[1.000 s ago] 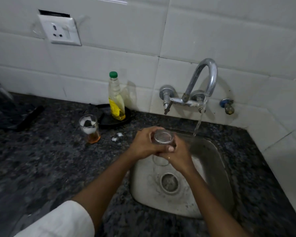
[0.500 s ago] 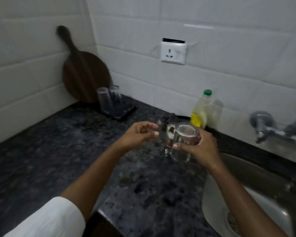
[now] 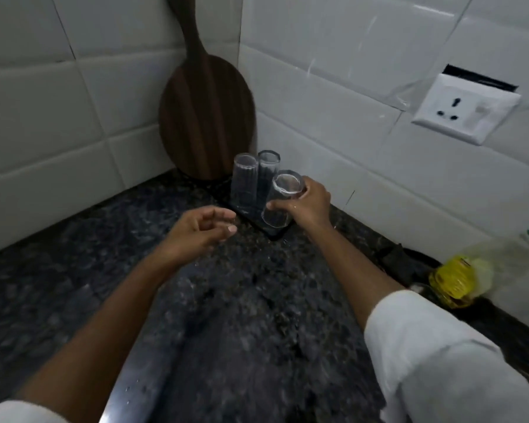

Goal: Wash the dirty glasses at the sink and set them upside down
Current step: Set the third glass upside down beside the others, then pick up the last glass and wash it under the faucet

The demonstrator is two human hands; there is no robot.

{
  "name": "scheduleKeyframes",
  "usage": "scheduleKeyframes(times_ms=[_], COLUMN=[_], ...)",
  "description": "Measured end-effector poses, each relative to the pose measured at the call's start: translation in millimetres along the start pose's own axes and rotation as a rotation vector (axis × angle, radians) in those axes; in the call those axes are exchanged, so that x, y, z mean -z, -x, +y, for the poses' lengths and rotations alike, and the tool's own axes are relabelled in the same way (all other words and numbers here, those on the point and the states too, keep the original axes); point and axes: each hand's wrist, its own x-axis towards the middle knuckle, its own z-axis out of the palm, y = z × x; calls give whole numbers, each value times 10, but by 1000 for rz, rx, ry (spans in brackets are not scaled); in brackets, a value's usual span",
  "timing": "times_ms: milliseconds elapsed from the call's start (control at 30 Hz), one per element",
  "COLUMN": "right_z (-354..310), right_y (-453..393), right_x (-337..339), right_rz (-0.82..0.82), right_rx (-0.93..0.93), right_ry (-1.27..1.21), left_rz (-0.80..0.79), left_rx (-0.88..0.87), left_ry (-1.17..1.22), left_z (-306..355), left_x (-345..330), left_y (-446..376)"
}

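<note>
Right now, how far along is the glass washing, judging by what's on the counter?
Done: two glasses stand upside down on the dark mat in the corner by the wooden board. In hand: the right hand grips a third glass, base up, lowering it onto the mat beside them; whether it touches down yet is unclear. The left hand hovers empty. Left: releasing this glass; no unwashed glasses or the sink show in this view.
</note>
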Motion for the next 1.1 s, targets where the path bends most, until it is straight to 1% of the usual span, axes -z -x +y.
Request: scheduleKeyframes(times_ms=[133, 267, 500, 633, 767, 900, 1000, 1100], right_z=[80, 196, 282, 277, 261, 283, 391, 573], right_y=[-317, -474, -506, -458, -296, 55, 377, 755], right_x=[-410, -641, -708, -601, -142, 682, 1375, 2000], right_rz=[20, 24, -8, -68, -36, -8, 75, 202], right_rx=[-8, -22, -6, -53, -170, -220, -211, -197], right_ry=[48, 101, 99, 84, -31, -82, -82, -72], left_rz=[1, -4, -19, -45, -106, -209, -318, -429], left_rx=[8, 25, 37, 19, -14, -89, -149, -202], left_ry=[32, 40, 37, 16, -2, -12, -28, -51], left_z=[-94, -174, -224, -119, 109, 363, 616, 822], left_x=[135, 205, 246, 74, -308, -914, -1491, -2000], left_y=[-272, -450, -572, -620, -657, -661, -630, -565])
